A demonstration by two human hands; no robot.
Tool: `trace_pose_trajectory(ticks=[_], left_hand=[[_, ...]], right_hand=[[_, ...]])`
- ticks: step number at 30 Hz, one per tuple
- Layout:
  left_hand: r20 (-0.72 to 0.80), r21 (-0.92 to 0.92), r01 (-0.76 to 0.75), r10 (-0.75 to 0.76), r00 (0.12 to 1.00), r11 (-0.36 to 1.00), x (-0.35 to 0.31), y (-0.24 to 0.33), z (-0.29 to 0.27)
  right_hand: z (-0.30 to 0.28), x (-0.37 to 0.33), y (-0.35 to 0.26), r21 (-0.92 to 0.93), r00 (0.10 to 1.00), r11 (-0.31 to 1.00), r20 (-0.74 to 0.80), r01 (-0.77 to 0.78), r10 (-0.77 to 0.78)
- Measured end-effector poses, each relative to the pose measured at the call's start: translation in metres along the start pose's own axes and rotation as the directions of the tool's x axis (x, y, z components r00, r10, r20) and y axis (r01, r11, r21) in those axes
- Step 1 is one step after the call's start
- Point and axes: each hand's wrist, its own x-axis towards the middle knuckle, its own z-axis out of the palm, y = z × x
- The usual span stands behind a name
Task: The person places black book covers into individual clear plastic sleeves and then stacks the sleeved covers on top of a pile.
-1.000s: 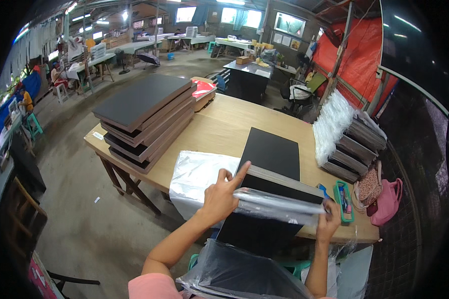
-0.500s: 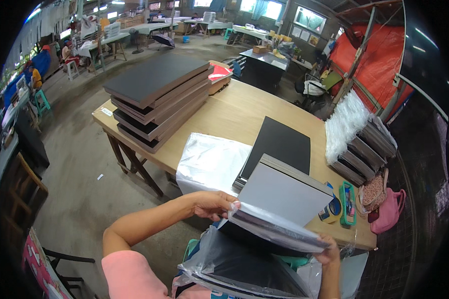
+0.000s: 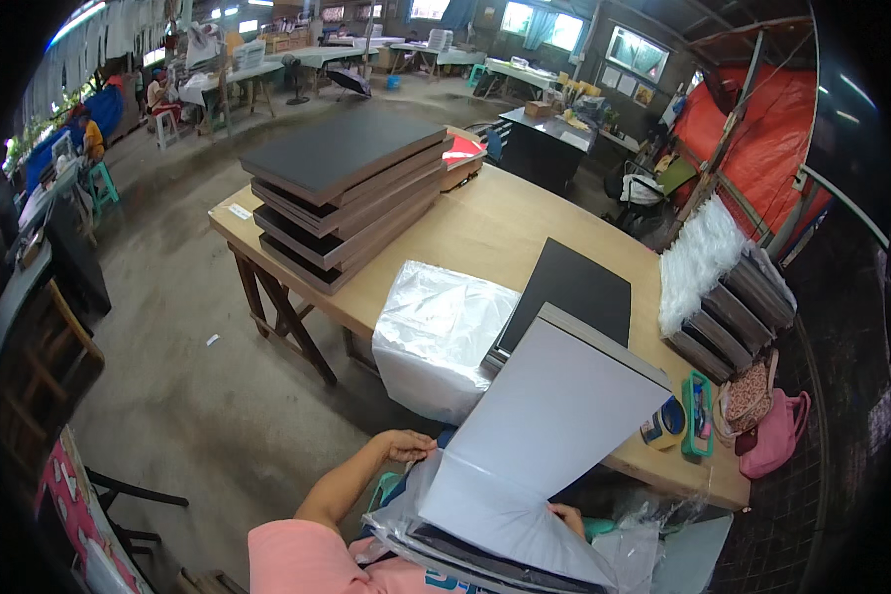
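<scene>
Beside a wooden table (image 3: 495, 213), the left hand (image 3: 404, 445) is pinching the edge of a clear plastic sleeve (image 3: 510, 490) around the near end of a white-faced slab (image 3: 564, 396), which is slanting off the table's near side. The right hand (image 3: 567, 519) is showing only partly at the sleeve's right, its finger grip impossible to tell; a black panel (image 3: 579, 287) is lying beyond.

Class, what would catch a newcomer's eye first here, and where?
A big white panel slants up between the left hand and right hand, its lower end in clear plastic. A stack of dark boards stands on the table's left end; a red tarp hangs upper right.
</scene>
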Motion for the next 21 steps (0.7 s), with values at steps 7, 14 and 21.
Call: trace_pose_trajectory(ticks=[7, 14, 21], left_hand=[[0.175, 0.971, -0.231, 0.822, 0.542, -0.054, -0.083, 0.094, 0.146], [0.32, 0.81, 0.381, 0.881, 0.349, -0.446, -0.06, 0.224, 0.1], [0.304, 0.899, 0.342, 0.952, -0.035, -0.275, -0.044, 0.274, 0.124]], right_hand=[[-0.036, 0.042, 0.027, -0.022, 0.978, 0.999, -0.201, -0.05, 0.044], [-0.027, 0.012, -0.069, -0.432, 0.982, 0.899, 0.129, -0.069, 0.137], [-0.002, -0.111, -0.285, -0.77, 0.876, 0.444, 0.475, 0.458, -0.081]])
